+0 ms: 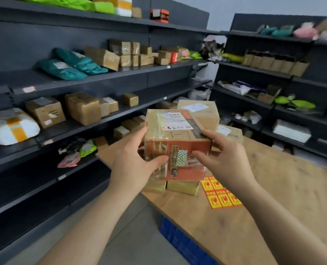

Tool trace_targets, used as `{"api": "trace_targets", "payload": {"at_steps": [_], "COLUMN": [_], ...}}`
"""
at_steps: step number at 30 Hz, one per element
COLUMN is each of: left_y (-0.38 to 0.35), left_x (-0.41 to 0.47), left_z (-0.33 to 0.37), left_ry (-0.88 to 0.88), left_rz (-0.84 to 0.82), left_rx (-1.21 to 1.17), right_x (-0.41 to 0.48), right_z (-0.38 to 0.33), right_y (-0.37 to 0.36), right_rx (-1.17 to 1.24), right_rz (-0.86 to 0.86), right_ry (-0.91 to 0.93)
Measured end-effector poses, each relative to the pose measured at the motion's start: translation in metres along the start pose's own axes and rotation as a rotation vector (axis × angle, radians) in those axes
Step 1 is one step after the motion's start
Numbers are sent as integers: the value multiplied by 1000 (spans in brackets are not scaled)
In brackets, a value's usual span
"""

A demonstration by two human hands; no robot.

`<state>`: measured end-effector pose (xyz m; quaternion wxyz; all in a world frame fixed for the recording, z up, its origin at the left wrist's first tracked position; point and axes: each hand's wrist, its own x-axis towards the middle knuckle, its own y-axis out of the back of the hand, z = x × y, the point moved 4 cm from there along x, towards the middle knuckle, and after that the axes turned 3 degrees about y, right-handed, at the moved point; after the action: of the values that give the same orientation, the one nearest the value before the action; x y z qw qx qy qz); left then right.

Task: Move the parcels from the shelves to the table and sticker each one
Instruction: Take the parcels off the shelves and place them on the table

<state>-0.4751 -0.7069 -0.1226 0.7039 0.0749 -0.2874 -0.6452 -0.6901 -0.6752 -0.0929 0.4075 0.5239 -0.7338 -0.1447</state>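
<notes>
Holding item: one parcel (179, 137), a taped carton with orange print, raised above the worktop (273, 188) and over two brown parcels (183, 186) lying there. Left hand (132, 163): fingers (139, 134) wrapped round the near-left corner, thumb on the front face. Right hand (221, 155): fingers curled over the right edge, thumb just beside a green-patterned sticker (181, 157) on the front. White shipping label (175, 121) on top. Sticker sheet (220, 194), yellow and red, flat on the worktop. Dark shelves (82, 79) at left, stocked with parcels.
</notes>
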Motion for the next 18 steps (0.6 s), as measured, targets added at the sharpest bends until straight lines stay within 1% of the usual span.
{"api": "trace_targets", "payload": {"at_steps": [6, 9, 18], "left_y": [-69, -97, -150], "left_x": [39, 58, 96], "left_z": [12, 7, -15], "left_ry": [-54, -36, 16], "left_rz": [-157, -244, -341], "left_rx": [-38, -71, 158], "right_x": [16, 28, 49], "right_z": [53, 81, 147], "right_y": [27, 26, -3], "right_rx": [-75, -80, -60], "right_rz": [70, 71, 6], "right_ry": [-127, -180, -315]}}
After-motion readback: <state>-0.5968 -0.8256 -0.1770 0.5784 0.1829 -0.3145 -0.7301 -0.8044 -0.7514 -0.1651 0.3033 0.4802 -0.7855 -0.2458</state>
